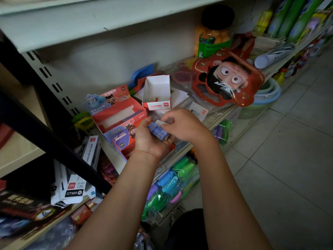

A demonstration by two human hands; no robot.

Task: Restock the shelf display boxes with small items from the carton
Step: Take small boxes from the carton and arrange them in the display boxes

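Our left hand (151, 139) cups a small blue item (157, 132) above the shelf edge (212, 121); our right hand (178, 124) pinches its pale end. If we fumble here, it may drop past the red display box (119, 112), or land in the white box (156, 92) instead.

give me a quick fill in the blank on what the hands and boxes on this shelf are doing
1. The left hand holds a small ___ packet.
2. The small white open-top box with red print stands ___ the red cartoon display box.
3. The right hand pinches a thin ___ item above that packet.

Missing words: blue; right of; white
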